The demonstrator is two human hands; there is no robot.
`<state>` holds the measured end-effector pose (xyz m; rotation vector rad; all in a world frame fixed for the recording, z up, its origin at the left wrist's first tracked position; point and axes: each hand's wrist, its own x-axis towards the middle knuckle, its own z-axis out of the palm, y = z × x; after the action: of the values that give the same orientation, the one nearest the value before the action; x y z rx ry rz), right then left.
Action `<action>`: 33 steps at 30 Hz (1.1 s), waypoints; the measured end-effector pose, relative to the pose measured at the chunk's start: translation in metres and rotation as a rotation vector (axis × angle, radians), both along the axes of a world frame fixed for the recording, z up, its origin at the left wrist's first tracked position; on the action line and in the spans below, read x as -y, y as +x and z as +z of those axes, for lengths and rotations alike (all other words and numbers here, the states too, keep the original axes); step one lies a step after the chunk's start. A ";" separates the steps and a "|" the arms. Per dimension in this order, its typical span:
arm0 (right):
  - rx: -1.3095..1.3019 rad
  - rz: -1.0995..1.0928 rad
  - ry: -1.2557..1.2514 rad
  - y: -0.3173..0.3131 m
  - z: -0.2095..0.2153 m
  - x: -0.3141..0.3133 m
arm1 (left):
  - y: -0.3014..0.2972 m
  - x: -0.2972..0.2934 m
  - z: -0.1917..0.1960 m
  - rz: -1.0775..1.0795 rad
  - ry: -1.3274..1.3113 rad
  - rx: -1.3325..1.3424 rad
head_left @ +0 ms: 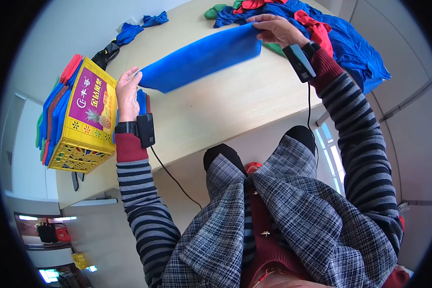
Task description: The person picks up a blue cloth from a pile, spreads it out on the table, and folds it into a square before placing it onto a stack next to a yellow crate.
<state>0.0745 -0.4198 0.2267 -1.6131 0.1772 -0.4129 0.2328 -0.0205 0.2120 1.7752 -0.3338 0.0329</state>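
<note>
A blue cloth [201,58] is stretched in a long folded strip above the wooden table [192,117], its lower edge slightly blurred. My left hand [128,93] pinches its left end, beside a yellow plastic crate. My right hand [278,32] grips the other end, higher up and close to the heap of cloths [343,48] at the far right. That heap is mostly blue, with red and green pieces among it. Folded cloths in blue, red, green and brown [56,113] stand stacked along the left side of the yellow crate [81,153].
Crumpled blue cloths [129,33] lie at the table's far left, near a black item [105,55]. More folded cloth [141,101] shows beside the crate, partly behind my left hand. Black cables [175,180] hang from devices strapped to both my wrists.
</note>
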 end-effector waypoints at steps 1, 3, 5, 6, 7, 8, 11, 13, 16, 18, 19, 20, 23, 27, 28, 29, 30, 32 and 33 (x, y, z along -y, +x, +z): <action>-0.008 -0.003 0.002 -0.002 -0.006 0.001 | -0.002 -0.001 -0.011 -0.017 -0.028 0.016; -0.099 0.088 -0.087 -0.006 -0.035 0.003 | -0.006 -0.013 -0.039 -0.037 -0.081 0.057; -0.214 0.187 -0.129 -0.011 -0.073 -0.002 | -0.004 -0.040 -0.103 -0.062 -0.007 0.099; -0.298 0.215 -0.129 -0.020 -0.100 0.002 | -0.015 -0.038 -0.130 -0.031 0.072 0.058; -0.365 0.225 -0.102 -0.029 -0.127 0.003 | -0.030 -0.033 -0.152 -0.002 0.146 0.013; -0.432 0.234 -0.074 -0.037 -0.150 0.008 | -0.039 -0.031 -0.167 -0.014 0.142 0.002; -0.447 0.251 -0.009 -0.051 -0.154 -0.006 | -0.063 -0.047 -0.187 0.038 0.185 -0.003; -0.453 0.253 0.022 -0.059 -0.152 -0.009 | -0.069 -0.048 -0.187 0.049 0.166 0.002; -0.483 0.246 0.036 -0.068 -0.149 -0.010 | -0.074 -0.049 -0.189 0.061 0.123 0.018; -0.469 0.220 0.055 -0.071 -0.151 -0.014 | -0.077 -0.049 -0.191 0.093 0.102 0.028; -0.452 0.197 0.072 -0.072 -0.152 -0.016 | -0.079 -0.049 -0.192 0.110 0.092 0.033; -0.436 0.174 0.088 -0.074 -0.153 -0.018 | -0.082 -0.049 -0.192 0.109 0.092 0.031; -0.432 0.145 0.109 -0.082 -0.152 -0.019 | -0.089 -0.051 -0.192 0.121 0.157 0.054; -0.425 0.141 0.146 -0.083 -0.149 -0.023 | -0.093 -0.053 -0.190 0.151 0.200 0.057; -0.423 0.143 0.159 -0.082 -0.149 -0.024 | -0.093 -0.053 -0.190 0.160 0.201 0.058; -0.422 0.153 0.157 -0.083 -0.149 -0.025 | -0.092 -0.051 -0.190 0.165 0.200 0.056; -0.398 0.133 0.148 -0.083 -0.150 -0.026 | -0.091 -0.048 -0.190 0.170 0.198 0.055; -0.351 0.092 0.130 -0.084 -0.151 -0.026 | -0.094 -0.047 -0.189 0.183 0.197 0.056; -0.349 0.101 0.128 -0.084 -0.152 -0.026 | -0.096 -0.047 -0.188 0.185 0.168 0.084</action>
<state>-0.0096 -0.3936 0.0749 -1.5502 0.3774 -0.0379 0.1373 0.0268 0.0236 1.9705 -0.2364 0.2174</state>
